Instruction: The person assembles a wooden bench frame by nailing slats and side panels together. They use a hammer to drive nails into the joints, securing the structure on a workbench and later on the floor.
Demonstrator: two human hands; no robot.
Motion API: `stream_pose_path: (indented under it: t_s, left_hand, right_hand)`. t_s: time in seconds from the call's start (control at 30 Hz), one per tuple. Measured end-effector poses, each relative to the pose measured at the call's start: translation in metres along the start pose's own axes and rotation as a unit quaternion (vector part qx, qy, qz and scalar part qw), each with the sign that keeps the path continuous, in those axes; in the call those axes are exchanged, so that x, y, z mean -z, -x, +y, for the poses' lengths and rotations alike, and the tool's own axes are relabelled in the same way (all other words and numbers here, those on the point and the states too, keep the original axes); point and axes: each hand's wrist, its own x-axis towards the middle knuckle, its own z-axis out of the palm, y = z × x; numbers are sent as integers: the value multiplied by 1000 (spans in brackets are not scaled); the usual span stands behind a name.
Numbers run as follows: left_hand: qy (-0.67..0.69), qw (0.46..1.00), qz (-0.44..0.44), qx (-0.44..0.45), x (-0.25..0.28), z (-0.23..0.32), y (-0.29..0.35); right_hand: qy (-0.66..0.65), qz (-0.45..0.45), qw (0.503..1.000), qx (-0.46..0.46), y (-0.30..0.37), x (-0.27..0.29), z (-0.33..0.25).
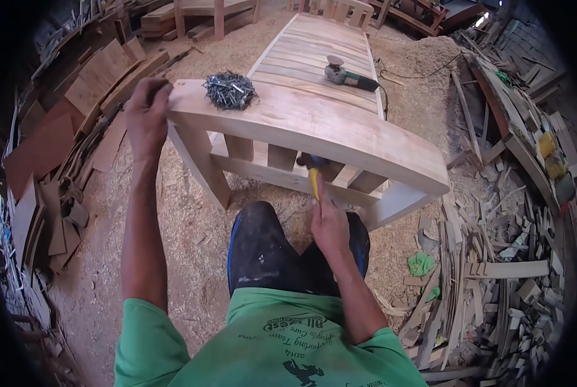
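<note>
A pale wooden bed frame stands in front of me, its curved top rail (pixel 321 126) nearest and its slatted deck (pixel 308 48) stretching away. My left hand (pixel 148 113) is closed round the rail's left end. In my right hand (pixel 330 222) is a hammer (pixel 313 180) with a yellow grip. Its dark head is low beside the upright slats under the rail; whether it touches the wood I cannot tell. A heap of loose nails (pixel 229 90) sits on the rail, right of my left hand. An angle grinder (pixel 350 77) lies on the deck.
Sawdust and shavings cover the floor (pixel 192 271). Wood offcuts (pixel 520 303) are piled on the right, with a green crumpled bag (pixel 420 263) among them. Boards (pixel 43 151) lean and lie along the left. A cord (pixel 424 76) trails right from the grinder.
</note>
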Motion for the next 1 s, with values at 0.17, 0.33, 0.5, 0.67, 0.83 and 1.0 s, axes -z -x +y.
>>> stream_pose_path:
  t_s: [0.17,0.33,0.5,0.67,0.83,1.0]
  left_hand:
    - [97,975,182,81,-10,28,82]
    - [145,976,61,152,-78,-1,193]
    - [202,950,-1,239,-173,-68,250]
    - [143,968,10,207,-197,-62,247]
    - [114,972,15,206,-200,-67,247]
    - [99,974,13,202,-200,-67,249]
  right_hand:
    - [41,-25,997,-60,13,-17,-4]
    - [-34,23,999,-16,15,-20,-2]
    - [-64,-39,995,-62,19,-19,-18]
    - [-126,-11,992,-2,32,-15,-38]
    - [-130,39,984,115,2,-22,-60]
    - [-92,77,979,166,-19,-49,-61]
